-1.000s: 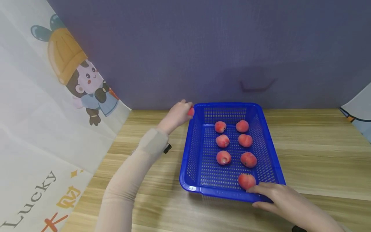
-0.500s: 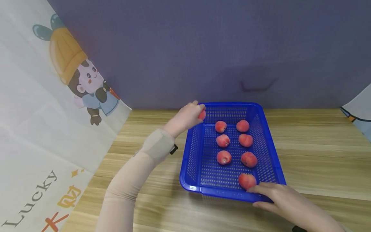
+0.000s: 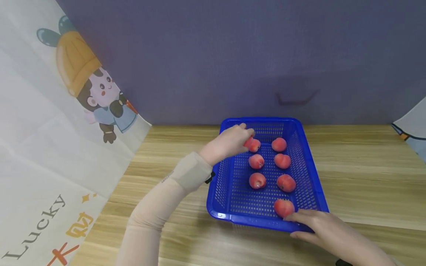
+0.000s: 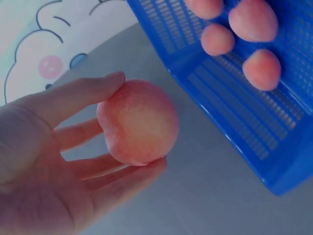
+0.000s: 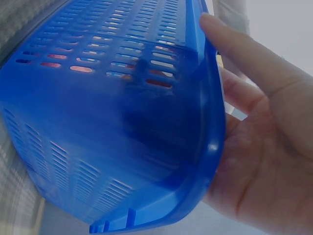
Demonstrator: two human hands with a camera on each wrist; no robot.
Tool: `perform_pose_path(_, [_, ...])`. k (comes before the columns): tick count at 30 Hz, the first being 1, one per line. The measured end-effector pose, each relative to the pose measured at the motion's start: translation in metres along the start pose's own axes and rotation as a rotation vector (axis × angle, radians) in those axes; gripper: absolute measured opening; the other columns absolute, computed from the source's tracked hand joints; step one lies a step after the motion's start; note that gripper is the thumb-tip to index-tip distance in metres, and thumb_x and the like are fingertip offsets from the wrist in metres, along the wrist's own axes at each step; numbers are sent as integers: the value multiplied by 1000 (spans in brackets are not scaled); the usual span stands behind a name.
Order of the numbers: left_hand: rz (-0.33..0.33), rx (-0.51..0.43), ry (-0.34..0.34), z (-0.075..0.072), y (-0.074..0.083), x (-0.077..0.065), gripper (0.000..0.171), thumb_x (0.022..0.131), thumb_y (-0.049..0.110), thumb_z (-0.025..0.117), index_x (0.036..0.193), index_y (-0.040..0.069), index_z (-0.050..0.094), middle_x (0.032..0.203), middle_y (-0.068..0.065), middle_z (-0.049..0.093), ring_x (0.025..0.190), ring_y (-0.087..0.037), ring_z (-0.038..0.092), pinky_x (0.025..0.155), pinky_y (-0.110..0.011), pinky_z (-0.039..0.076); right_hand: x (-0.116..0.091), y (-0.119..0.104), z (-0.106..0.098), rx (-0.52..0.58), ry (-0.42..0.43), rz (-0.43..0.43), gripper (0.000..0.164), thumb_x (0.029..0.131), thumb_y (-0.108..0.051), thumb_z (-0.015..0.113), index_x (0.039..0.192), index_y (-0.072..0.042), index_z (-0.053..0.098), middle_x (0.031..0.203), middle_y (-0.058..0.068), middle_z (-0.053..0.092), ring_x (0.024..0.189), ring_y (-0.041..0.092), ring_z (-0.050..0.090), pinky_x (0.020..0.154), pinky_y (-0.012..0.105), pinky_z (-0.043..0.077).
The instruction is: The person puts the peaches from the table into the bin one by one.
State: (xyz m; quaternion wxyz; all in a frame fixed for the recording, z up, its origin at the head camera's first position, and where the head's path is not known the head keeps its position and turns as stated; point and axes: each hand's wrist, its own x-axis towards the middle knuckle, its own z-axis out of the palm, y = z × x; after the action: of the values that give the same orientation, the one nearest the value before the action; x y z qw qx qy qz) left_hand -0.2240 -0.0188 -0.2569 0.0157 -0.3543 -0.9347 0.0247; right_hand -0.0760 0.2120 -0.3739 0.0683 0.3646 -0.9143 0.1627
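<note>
My left hand (image 3: pixel 230 143) grips a red peach (image 4: pixel 139 122) between thumb and fingers. In the head view it reaches over the left side of a blue plastic basket (image 3: pixel 259 221), and the held peach overlaps the peach (image 3: pixel 254 145) at the far left. Two columns of peaches lie on the basket's slotted floor; the right column ends with a peach (image 3: pixel 284 208) near the front. My right hand (image 3: pixel 327 228) holds the rim at the near right corner, fingers over the edge and thumb outside. The right wrist view shows the basket wall (image 5: pixel 117 112) beside this hand.
The basket stands on a wood-grain table (image 3: pixel 359 177), close to a dark blue-grey panel (image 3: pixel 213 59) at the back. A white sheet with a cartoon figure (image 3: pixel 104 92) hangs on the left. Bare tabletop lies on both sides of the basket.
My left hand has carried its peach rightward from the basket's far left corner to over the inside, slightly nearer. My right hand stays at the rim, and the basket has not moved.
</note>
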Motion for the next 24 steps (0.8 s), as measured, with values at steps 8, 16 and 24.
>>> perform_pose_path(8, [81,-56,-103,2,22,1,32,77,21,66,106,12,56,93,-3,51,79,-13,52,65,-24,43,0,2,3,-5,21,-22,27,76,-36,65,99,-21,64,90,-7,64,83,18,62,67,38,50])
perform_pose_path(16, [199,-101,-197,10,39,1,34,75,11,65,107,12,56,91,1,52,81,-10,47,64,-17,41,-1,3,3,-18,46,-37,27,74,-36,66,97,-21,65,90,-5,65,83,20,62,66,40,50])
perform_pose_path(24, [221,-103,-287,17,51,0,35,73,11,67,106,15,55,92,3,51,82,-7,46,65,-15,40,0,2,3,-48,106,-72,27,72,-36,69,94,-20,66,85,-7,65,77,15,62,62,35,51])
